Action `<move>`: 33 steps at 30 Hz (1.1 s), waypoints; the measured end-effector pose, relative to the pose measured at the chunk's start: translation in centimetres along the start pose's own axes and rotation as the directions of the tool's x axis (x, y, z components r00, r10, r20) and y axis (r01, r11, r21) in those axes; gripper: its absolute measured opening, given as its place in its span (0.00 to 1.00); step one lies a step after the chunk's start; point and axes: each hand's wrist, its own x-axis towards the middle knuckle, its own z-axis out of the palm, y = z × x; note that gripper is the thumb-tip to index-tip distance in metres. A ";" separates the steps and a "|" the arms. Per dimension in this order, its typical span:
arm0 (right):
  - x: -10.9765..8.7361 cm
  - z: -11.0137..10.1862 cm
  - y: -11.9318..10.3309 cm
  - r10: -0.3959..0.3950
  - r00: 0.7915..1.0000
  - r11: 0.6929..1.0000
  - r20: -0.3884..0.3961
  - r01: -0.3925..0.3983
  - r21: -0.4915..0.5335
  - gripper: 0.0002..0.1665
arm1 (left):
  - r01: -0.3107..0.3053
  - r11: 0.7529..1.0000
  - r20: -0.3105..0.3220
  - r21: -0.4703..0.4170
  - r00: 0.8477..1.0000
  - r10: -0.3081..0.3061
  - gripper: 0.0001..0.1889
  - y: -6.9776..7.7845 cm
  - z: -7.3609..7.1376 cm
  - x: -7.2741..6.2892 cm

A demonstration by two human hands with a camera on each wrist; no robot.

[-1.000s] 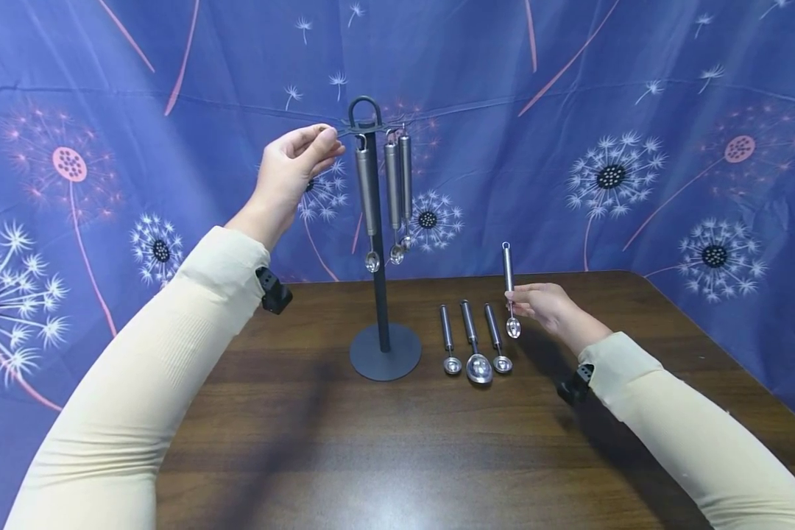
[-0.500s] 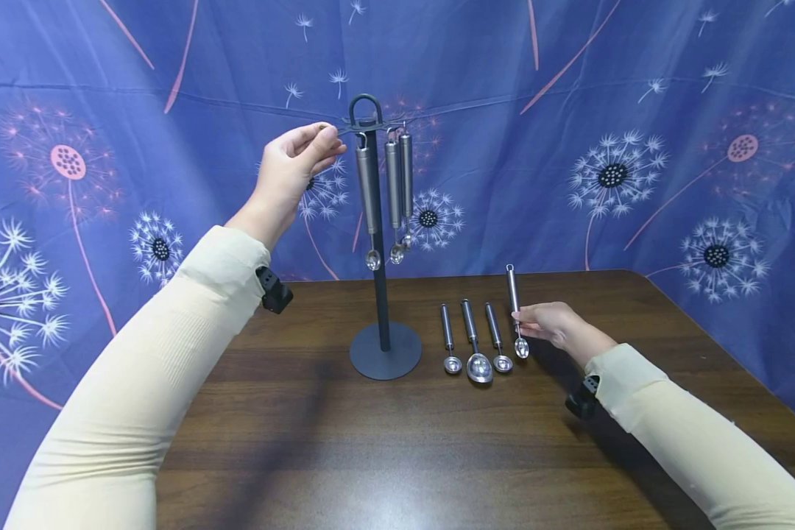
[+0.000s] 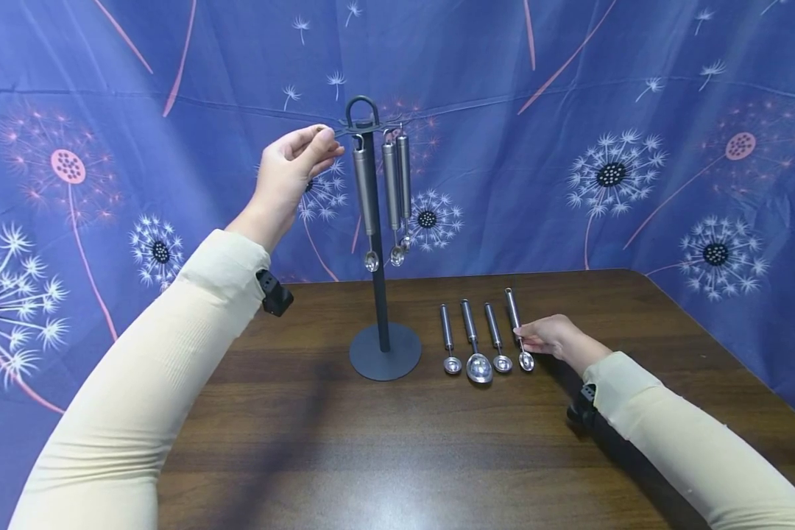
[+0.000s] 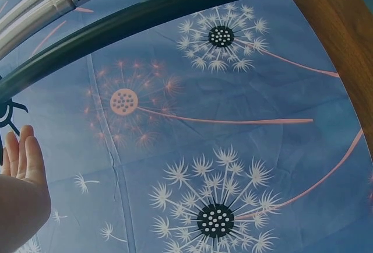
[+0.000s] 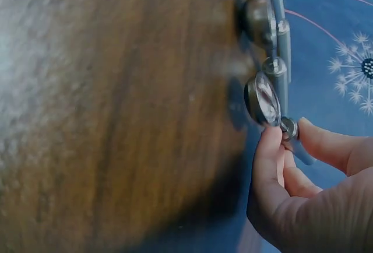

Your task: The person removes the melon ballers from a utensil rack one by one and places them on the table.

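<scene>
My right hand [image 3: 548,336] pinches a metal spoon [image 3: 511,308] by its neck, thumb on one side and fingers on the other. In the right wrist view its oval bowl [image 5: 263,100] is low over the tabletop, and the handle is mostly hidden behind the fingers. Beside it three more metal spoons [image 3: 479,368] lie in a row, the middle one with the biggest bowl. At upper left my left hand [image 3: 297,163] pinches a hook arm at the top of a dark metal stand [image 3: 380,294]. Three spoons [image 3: 366,193] with small bowls hang from the stand's other hooks.
The stand's round base [image 3: 386,353] rests on the brown wooden table [image 3: 397,442], left of the spoon row. Behind the table hangs a blue cloth [image 3: 490,184] with a dandelion print. The table's far right corner is rounded.
My right hand has lowered the spoon toward the table and slightly rightward, bringing it alongside the row. The left hand stays at the stand's hook, and the hanging spoons keep their places.
</scene>
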 end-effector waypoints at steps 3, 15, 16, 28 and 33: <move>0.1 0.1 0.1 0.013 0.999 1.000 -0.034 -0.014 -0.007 0.04 | 0.005 1.000 0.005 0.014 1.000 -0.005 0.22 0.1 -0.1 -0.1; 0.7 0.2 -0.2 0.070 0.994 0.991 -0.083 -0.079 -0.109 0.10 | 0.001 1.000 0.005 0.000 1.000 -0.001 0.21 0.2 0.0 -0.1; 0.7 0.2 -0.2 0.076 0.994 0.990 -0.084 -0.085 -0.113 0.10 | 0.001 1.000 0.004 -0.001 1.000 -0.001 0.21 0.1 0.0 -0.1; 0.7 0.3 -0.2 0.078 0.996 0.982 -0.050 -0.086 -0.166 0.09 | 0.001 1.000 0.003 -0.002 1.000 -0.001 0.22 0.1 0.0 -0.2; 0.7 0.4 -0.1 0.080 0.995 0.982 -0.060 -0.089 -0.164 0.10 | -0.005 1.000 -0.004 -0.007 1.000 0.005 0.21 0.1 0.0 -0.2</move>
